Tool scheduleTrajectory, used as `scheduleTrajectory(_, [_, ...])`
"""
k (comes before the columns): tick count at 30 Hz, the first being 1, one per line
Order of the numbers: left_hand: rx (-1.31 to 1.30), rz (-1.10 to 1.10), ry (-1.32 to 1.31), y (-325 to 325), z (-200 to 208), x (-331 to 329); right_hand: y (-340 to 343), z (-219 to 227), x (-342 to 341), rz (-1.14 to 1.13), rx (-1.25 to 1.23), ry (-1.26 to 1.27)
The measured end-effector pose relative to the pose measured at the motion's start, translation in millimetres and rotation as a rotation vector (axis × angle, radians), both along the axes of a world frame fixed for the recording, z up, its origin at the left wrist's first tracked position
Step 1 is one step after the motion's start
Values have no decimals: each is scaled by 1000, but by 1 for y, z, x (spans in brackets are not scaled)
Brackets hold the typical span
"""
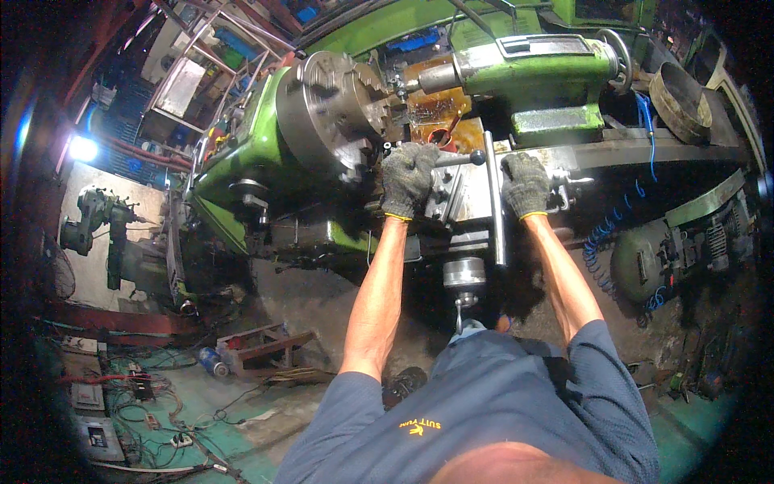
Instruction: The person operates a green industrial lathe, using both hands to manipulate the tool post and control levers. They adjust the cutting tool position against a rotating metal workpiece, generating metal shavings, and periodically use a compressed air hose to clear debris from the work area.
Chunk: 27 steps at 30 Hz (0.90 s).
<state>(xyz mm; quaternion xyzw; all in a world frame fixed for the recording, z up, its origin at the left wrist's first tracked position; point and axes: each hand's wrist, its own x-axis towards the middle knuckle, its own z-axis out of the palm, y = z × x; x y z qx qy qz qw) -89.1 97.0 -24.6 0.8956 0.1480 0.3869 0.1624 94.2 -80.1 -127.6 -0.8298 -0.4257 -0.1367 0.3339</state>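
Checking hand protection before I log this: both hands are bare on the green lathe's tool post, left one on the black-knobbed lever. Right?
Not quite. The head view shows both hands in grey knit gloves, not bare. The left hand does grip the black-knobbed lever, and the right hand rests on the tool post of the green lathe.

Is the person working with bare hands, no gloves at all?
No, both the left hand and the right hand wear grey knit gloves while resting on the green lathe.

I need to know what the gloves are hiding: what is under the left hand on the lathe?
The left hand is closed over the near end of a dark handle lever, whose knobbed tip sticks out rightward. The tool post beneath the glove is covered; its clamped parts cannot be seen.
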Motion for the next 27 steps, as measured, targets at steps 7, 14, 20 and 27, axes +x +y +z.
scheduleTrajectory(7, [-113,5,-38,-5,7,4,0,-1,2,13,23,-1])
scheduleTrajectory(14, [-130,19,-48,-8,10,3,-1,4,-1,0,12,18])
scheduleTrajectory(20, [-123,24,-50,-6,6,4,-1,3,-1,-6,2,-20])
scheduleTrajectory(27, [-118,2,-51,-6,8,4,0,1,0,-7,-3,-13])
